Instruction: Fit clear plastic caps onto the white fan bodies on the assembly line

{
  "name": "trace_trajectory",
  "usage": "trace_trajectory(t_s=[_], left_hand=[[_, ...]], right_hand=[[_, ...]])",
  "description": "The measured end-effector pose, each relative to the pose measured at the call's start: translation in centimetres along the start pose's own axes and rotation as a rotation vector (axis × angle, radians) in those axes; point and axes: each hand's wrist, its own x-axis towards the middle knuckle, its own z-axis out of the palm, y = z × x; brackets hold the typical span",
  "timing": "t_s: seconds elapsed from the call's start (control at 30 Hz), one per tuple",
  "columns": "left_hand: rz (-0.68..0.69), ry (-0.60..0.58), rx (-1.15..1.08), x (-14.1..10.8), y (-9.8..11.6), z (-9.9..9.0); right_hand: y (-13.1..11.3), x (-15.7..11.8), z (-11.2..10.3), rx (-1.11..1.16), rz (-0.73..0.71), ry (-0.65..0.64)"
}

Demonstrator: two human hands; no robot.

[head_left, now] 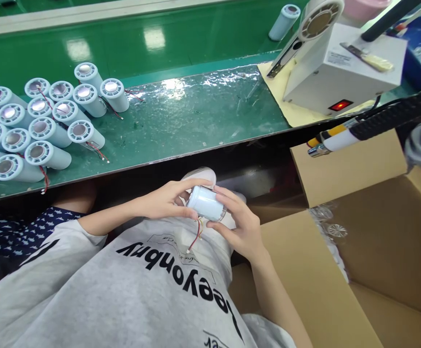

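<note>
A light blue cylinder (206, 203) lies on its side between both hands above the lap. My left hand (166, 199) grips its left end, thumb below and fingers over the top. Around the right end are the fingers of my right hand (241, 222), where a clear rim shows. Thin red and yellow wires (197, 234) with a small white connector hang from the cylinder's left part. Several similar blue cylinders (52, 133) with round silvery centres stand grouped or lean at the left of the green bench (195, 116), some with red wires trailing.
A white box-shaped device (341, 72) with a lit red switch stands at the right. Before it hangs a black hose tool (341, 140). An open cardboard box (304, 270) holds clear plastic parts (337, 230). Another cylinder (284, 21) stands farther back. Patterned shorts (32, 229) of a person show left.
</note>
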Motion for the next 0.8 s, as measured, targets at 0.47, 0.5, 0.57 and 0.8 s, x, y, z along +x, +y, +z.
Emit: trace_trajectory(t_s=[0.47, 0.5, 0.57, 0.8], left_hand=[[-0.039, -0.122, -0.211, -0.3, -2.4, 0.0], [-0.059, -0.115, -0.242, -0.2, -2.6, 0.0], [-0.096, -0.089, -0.274, -0.2, -2.7, 0.0], [-0.098, -0.022, -0.084, 0.5, -1.8, 1.0]], right_hand=[[-1.8, 0.6, 0.4, 0.508, 0.697, -0.007], [-1.7, 0.7, 0.4, 0.546, 0.720, -0.013], [-1.5, 0.7, 0.4, 0.645, 0.770, -0.026], [-1.2, 0.7, 1.7, 0.647, 0.862, -0.048]])
